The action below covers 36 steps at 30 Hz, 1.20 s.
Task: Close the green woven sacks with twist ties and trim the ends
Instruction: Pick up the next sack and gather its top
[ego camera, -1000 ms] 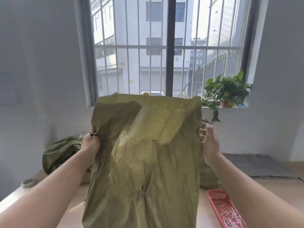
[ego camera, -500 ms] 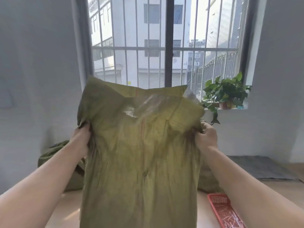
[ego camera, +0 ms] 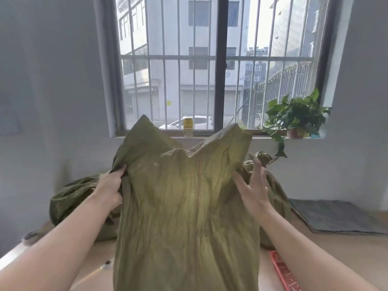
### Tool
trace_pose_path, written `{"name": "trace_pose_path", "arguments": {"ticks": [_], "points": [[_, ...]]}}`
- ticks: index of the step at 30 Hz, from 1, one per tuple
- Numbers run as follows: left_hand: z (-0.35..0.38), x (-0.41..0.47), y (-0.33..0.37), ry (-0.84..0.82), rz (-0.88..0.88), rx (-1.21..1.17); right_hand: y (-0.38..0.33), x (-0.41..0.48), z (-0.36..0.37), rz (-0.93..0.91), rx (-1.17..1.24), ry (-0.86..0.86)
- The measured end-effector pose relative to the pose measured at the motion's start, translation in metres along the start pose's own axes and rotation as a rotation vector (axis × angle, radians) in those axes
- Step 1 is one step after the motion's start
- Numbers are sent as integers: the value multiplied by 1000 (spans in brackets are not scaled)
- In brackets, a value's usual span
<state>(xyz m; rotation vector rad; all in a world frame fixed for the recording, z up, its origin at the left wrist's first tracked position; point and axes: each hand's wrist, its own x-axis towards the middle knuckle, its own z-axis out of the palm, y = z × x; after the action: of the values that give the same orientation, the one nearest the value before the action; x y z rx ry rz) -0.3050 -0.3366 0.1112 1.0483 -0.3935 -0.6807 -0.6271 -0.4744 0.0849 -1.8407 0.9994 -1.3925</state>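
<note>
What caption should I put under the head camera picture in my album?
The left hand grips a green woven sack before a barred window, right hand open beside it.

Lower end of held sack (ego camera: 189, 217) cut off by bottom edge; sack hides most of the sacks behind (ego camera: 73, 196). Fingertips of left hand (ego camera: 111, 190) buried in sack fold. Red basket (ego camera: 283, 271) cut by bottom edge, partly behind right forearm (ego camera: 304, 248); small object (ego camera: 107, 264) beside sack too small to identify.

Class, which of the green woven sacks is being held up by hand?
The middle sack, its edge gripped by the left hand; the left sack and right sack lie slumped behind it.
</note>
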Motion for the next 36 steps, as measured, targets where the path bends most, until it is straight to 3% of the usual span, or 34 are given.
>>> {"name": "trace_pose_path", "arguments": {"ticks": [4, 9, 15, 20, 24, 27, 31, 34, 36], "points": [[11, -2, 0, -67, 43, -60, -13, 7, 20, 162, -109, -94], [18, -4, -1, -213, 149, -59, -16, 7, 29, 175, 153, -331], [13, -8, 4, -308, 156, 25, -11, 9, 44, 233, 338, -304], [-5, -11, 14, -399, 71, 144, -16, 16, 23, 141, 329, -95], [-17, 1, 20, -123, 250, 131, -15, 32, 4, 99, 217, 119], [-14, 5, 26, -75, 322, -4, -20, 42, -6, 86, 352, 183], [-27, 14, 20, -55, 252, -20, -19, 43, -15, 281, 547, 17], [-39, 8, 12, -144, 153, 86, -12, 35, -26, 410, 461, -205], [-39, -3, 10, -248, 67, 266, -8, 31, -30, 478, 387, -243]]}}
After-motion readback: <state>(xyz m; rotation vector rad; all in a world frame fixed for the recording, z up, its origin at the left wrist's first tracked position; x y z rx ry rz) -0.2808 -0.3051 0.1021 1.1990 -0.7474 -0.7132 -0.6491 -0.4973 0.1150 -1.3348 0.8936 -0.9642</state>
